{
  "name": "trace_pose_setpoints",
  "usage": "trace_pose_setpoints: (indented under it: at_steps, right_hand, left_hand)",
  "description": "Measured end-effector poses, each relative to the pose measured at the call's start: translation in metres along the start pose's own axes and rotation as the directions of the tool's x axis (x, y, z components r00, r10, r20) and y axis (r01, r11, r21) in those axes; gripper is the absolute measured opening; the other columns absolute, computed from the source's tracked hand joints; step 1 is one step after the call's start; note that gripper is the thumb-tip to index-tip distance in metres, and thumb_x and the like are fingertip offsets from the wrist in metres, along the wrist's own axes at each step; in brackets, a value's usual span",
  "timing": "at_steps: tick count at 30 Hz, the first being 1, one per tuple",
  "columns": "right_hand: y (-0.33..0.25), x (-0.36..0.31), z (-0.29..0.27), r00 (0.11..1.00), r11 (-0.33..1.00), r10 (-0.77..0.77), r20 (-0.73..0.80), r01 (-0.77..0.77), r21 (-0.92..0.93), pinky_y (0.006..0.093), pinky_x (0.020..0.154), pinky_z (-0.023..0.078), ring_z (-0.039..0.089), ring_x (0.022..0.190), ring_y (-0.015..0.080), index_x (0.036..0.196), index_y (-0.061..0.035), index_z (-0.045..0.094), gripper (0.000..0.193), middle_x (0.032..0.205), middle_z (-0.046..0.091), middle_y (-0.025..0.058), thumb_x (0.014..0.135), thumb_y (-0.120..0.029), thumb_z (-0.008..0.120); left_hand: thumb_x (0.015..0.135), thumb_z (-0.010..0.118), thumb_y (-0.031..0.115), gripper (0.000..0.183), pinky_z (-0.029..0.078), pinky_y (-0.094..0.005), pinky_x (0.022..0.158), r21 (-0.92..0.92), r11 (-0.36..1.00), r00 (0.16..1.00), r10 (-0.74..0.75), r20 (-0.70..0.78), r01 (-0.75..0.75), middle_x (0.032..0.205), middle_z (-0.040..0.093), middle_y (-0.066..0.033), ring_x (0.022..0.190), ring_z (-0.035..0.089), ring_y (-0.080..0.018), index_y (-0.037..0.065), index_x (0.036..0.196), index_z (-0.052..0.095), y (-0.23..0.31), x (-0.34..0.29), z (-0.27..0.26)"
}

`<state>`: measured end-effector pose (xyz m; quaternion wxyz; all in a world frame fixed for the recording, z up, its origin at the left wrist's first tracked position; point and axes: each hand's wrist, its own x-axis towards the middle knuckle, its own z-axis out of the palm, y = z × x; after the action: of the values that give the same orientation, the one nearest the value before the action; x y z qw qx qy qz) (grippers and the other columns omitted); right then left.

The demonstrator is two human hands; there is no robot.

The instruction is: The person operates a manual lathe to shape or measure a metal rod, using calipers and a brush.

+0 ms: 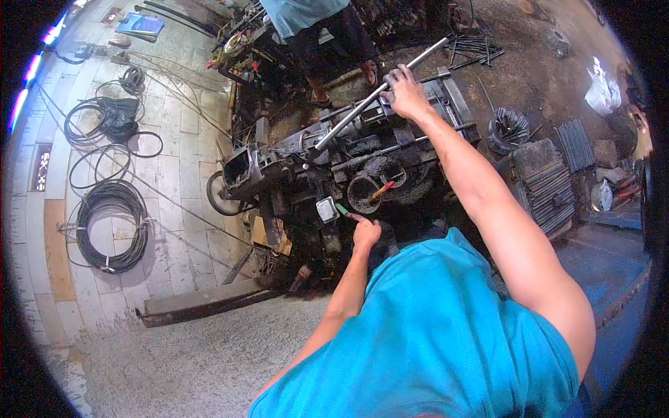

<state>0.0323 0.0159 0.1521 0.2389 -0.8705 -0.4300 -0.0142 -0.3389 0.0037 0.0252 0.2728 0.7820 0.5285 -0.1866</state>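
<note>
A long pale metal rod [380,93] slants across a dark, greasy machine [348,139]. My right hand [404,92] reaches far out and is closed over the rod near its upper part. Lower down, my left hand [366,233] has its fingers curled, with one digit stretched along a small green handle [342,209]. That handle sits beside a white square box [326,209] on the machine's near side. Just right of it, a round blackened container [363,194] holds a stick with a red and yellow handle [382,190].
Coiled black cable [111,261] lies on the tiled floor at left, near a long metal beam [209,301]. Another person [313,21] stands beyond the machine. Bundled rods [540,184] and a wire basket [509,129] are at right. Loose dark rods [474,50] lie farther back.
</note>
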Motion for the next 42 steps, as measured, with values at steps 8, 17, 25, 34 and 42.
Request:
trace_pose_setpoints:
  at_steps: [8,17,25,34,42]
  right_hand:
    - [0.009,-0.001,-0.001,1.0,1.0,-0.003,-0.028,0.004,0.015,0.0546,0.102,0.038,0.023,0.141,0.0288,0.134,-0.011,0.05,0.053,0.144,0.04,0.0084,0.09,-0.039,0.057]
    - [0.002,0.002,0.0,1.0,1.0,0.005,0.027,-0.005,0.027,0.0603,0.102,0.035,0.019,0.143,0.0287,0.136,-0.0133,0.049,0.052,0.148,0.035,0.0092,0.091,-0.039,0.057]
    - [-0.001,-0.003,-0.005,1.0,1.0,-0.01,-0.016,0.01,0.014,0.0579,0.101,0.038,0.021,0.142,0.0304,0.136,-0.0128,0.048,0.054,0.142,0.041,0.0099,0.09,-0.039,0.058]
    - [0.012,-0.024,-0.003,0.949,0.975,-0.136,-0.283,0.179,0.132,0.0449,0.105,0.038,0.03,0.136,0.0338,0.131,-0.0115,0.051,0.045,0.14,0.043,0.0113,0.089,-0.025,0.058]
    - [0.004,-0.209,0.069,0.964,0.834,0.226,0.141,-0.266,0.484,0.0438,0.087,0.047,0.056,0.101,0.04,0.104,0.002,0.059,0.023,0.105,0.058,0.0216,0.085,-0.011,0.057]
  left_hand:
    - [0.087,0.056,0.031,0.102,0.049,-0.0445,0.09,-0.023,1.0,1.0,0.003,-0.025,-0.003,0.11,0.06,-0.0339,0.101,0.061,-0.0438,-0.019,0.135,-0.019,0.009,-0.007,-0.002]
    - [0.087,0.056,0.028,0.101,0.05,-0.0449,0.088,-0.005,1.0,0.999,-0.002,-0.038,0.002,0.105,0.061,-0.0343,0.098,0.062,-0.0432,-0.018,0.135,-0.02,0.008,-0.008,0.002]
    - [0.085,0.056,0.024,0.099,0.051,-0.0445,0.085,-0.032,0.999,0.991,-0.005,-0.13,0.001,0.101,0.063,-0.0327,0.094,0.064,-0.0425,-0.018,0.137,-0.018,0.011,-0.008,0.003]
    - [0.084,0.054,0.021,0.087,0.052,-0.0481,0.077,-0.038,0.997,0.974,0.059,-0.22,-0.069,0.088,0.064,-0.0321,0.083,0.065,-0.0438,-0.016,0.142,0.0,0.0,-0.016,0.004]
    - [0.082,0.058,0.025,0.085,0.052,-0.05,0.077,0.228,0.974,0.99,-0.032,0.14,-0.001,0.09,0.067,-0.0254,0.084,0.066,-0.0409,0.002,0.149,0.011,-0.058,-0.008,0.04]
